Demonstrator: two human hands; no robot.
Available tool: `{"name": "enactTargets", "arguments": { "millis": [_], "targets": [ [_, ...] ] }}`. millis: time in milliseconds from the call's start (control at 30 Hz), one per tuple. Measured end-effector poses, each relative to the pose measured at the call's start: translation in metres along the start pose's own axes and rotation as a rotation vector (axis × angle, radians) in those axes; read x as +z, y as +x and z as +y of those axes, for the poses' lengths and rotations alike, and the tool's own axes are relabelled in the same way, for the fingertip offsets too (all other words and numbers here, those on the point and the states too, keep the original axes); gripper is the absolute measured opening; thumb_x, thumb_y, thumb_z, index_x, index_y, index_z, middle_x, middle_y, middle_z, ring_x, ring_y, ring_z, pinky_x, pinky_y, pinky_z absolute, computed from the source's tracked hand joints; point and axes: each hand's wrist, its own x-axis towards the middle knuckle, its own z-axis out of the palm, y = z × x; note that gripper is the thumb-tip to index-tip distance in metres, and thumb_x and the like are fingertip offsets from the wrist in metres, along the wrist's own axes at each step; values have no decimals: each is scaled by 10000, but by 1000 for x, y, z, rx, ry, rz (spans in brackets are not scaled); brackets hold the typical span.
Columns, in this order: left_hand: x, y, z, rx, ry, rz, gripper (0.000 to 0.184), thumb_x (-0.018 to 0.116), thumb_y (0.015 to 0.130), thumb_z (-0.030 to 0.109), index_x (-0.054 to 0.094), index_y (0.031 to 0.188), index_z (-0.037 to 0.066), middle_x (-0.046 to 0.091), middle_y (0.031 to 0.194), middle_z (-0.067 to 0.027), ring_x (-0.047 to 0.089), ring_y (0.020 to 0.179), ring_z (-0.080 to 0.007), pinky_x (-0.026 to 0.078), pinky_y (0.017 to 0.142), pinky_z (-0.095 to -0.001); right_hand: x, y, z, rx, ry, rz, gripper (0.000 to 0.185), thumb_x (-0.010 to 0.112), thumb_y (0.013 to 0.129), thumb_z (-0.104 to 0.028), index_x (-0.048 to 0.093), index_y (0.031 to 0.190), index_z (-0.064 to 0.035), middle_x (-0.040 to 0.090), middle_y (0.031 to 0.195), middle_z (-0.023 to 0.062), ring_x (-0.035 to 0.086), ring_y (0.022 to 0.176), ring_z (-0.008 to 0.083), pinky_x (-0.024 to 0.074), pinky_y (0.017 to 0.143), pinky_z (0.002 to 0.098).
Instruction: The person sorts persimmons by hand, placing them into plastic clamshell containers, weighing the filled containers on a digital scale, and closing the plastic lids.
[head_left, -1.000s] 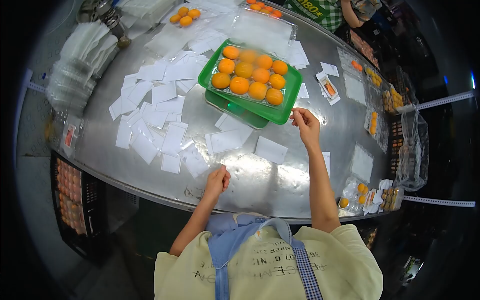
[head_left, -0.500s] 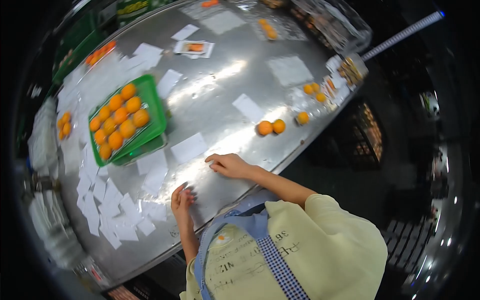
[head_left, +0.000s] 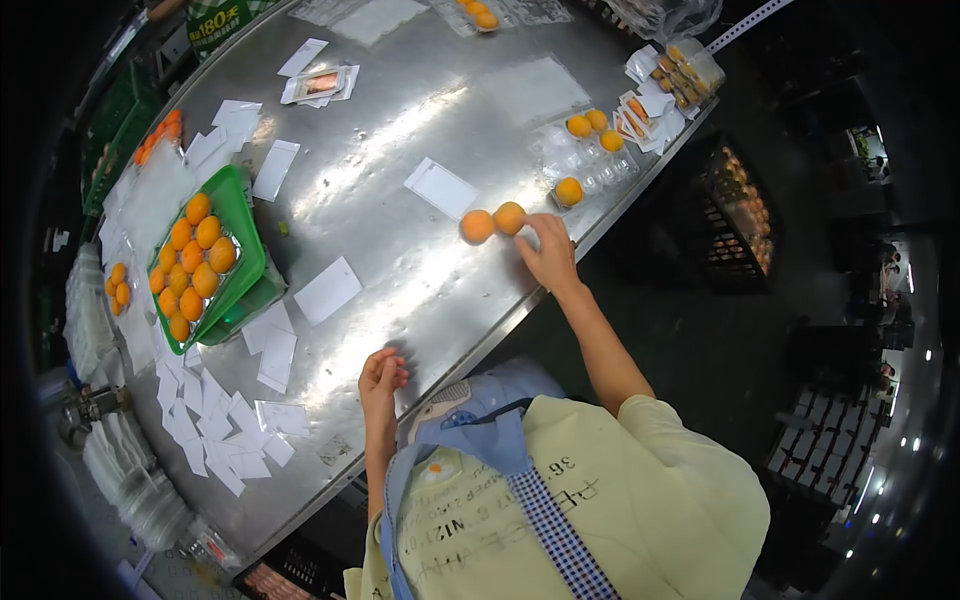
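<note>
Two oranges lie side by side on the metal table. My right hand reaches the right-hand orange, with thumb and fingertips parted at its right edge; it sits on the table and is not lifted. My left hand hovers over the near table edge, its fingers loosely curled in, and nothing shows in them. Just beyond the oranges lies a white card. To the right, a clear plastic tray with round hollows has a few oranges on it.
A clear tray full of oranges rests on a green basket at the left. White cards lie scattered near it. Stacked clear trays stand along the left edge. A packed clear box sits at the right corner.
My right hand has moved right and away from me, from bare table to the right-hand orange. My left hand's fingers have curled in more. The view has shifted.
</note>
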Motion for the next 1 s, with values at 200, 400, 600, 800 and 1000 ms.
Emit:
{"name": "enactTargets", "arguments": {
  "millis": [200,400,600,800,1000],
  "targets": [
    [48,12,-2,-15,43,-31,194,557,939,164,601,1089,49,629,896,-31,559,732,-85,444,649,-215,6,26,6,-58,-82,-190,813,814,634,-334,460,1343,-151,416,1316,178,381,1226,369,326,1014,467],
    [93,23,2,-14,78,-9,189,556,943,191,605,1075,65,619,912,-30,563,742,-87,460,666,-227,42,43,27,-364,-108,-263,715,761,670,-451,509,1294,-212,490,1233,84,430,1149,288,349,908,439],
    [123,28,1,-61,99,73,198,558,940,186,603,1082,56,627,913,-36,566,740,-91,459,660,-227,45,55,47,-452,62,-326,610,769,690,-361,550,1231,-182,588,1006,11,518,953,230,402,816,370],
    [138,40,-1,-69,143,96,200,559,941,202,605,1079,65,623,917,-32,569,743,-88,463,663,-223,-27,93,58,-228,210,-118,600,763,703,-304,547,1239,-141,612,1062,88,560,937,293,452,829,398],
    [145,58,-7,-86,192,49,214,564,938,211,604,1083,59,629,912,-29,572,740,-84,465,658,-221,-83,132,138,174,-74,54,572,760,701,-298,559,1186,-72,605,1075,147,570,984,334,472,819,428]
  ]
}}
